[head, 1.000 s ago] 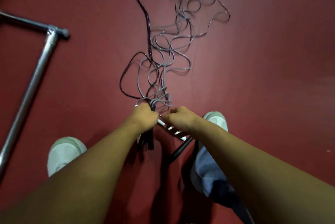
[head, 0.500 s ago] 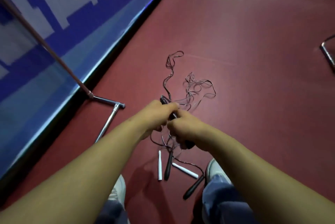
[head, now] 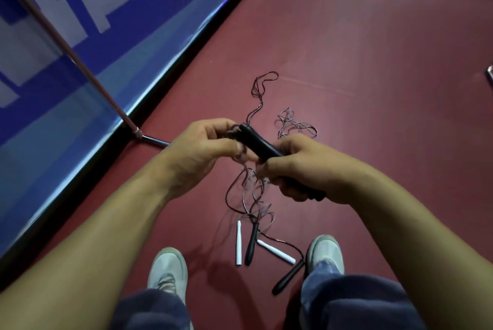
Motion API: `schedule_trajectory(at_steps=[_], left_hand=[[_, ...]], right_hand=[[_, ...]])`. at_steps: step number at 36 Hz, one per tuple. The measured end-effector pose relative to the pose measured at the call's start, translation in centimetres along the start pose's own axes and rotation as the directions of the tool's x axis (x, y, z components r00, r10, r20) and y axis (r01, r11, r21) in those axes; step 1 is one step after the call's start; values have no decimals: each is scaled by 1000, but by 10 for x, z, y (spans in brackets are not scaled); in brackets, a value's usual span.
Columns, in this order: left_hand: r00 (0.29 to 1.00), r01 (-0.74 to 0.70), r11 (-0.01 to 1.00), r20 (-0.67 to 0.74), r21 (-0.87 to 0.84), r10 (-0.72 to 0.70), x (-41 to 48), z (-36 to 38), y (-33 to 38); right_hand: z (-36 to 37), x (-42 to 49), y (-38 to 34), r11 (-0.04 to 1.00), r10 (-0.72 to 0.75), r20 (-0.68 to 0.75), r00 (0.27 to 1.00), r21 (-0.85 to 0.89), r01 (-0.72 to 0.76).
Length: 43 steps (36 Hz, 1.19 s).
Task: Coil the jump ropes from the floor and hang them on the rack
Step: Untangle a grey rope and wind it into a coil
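looking straight down at a dark red matte floor (head: 360,49). up in mid-view, holding a slim matte black jump-rope handle (head: 257,141) in both hands, tilted, upper end to the left. wrapped firmly round its lower half with the right hand (head: 306,169), fingers curled under, butt end poking out below the palm. closed on the upper tip with the left hand (head: 202,153), thumb laid along the side, fingertips bunched where the thin dark cords (head: 257,213) come out. hard to tell whether one handle or two pressed together. trailing from the hands in loose loops down to the floor, between two pale grey sneakers (head: 168,268). lying there close together: two thin white handles (head: 238,243) and two more black handles (head: 252,244), one of these just beside the right shoe. farther out, a small greyish tangle of cord (head: 296,125) and one long narrow loop. at left, a slanted silver metal rack pole (head: 66,44), foot on the floor beside a blue and white banner (head: 80,9).
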<state>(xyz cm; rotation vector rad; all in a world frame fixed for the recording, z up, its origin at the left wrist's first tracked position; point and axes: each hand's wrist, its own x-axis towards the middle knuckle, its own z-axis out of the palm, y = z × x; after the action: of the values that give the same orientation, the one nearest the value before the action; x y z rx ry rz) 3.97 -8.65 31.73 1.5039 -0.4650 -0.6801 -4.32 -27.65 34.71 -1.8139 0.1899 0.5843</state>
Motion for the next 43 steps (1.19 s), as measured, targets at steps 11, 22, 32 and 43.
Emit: schedule_trajectory(at_steps=[11,22,32,43], left_hand=[[967,15,949,-245,315,66,8,-4,2],[959,18,988,-282,154,27,0,1,14],[844,133,849,-508,511,174,-2,-11,14],[763,190,775,-587,603,269,3,-18,16]], right_hand=[[0,0,7,999,43,42,998,11,-44],[6,-3,0,957,-46,-26,999,286,52],[-6,-1,3,958,8,-164,986,283,40],[4,-12,0,976,94,151,984,180,-121]])
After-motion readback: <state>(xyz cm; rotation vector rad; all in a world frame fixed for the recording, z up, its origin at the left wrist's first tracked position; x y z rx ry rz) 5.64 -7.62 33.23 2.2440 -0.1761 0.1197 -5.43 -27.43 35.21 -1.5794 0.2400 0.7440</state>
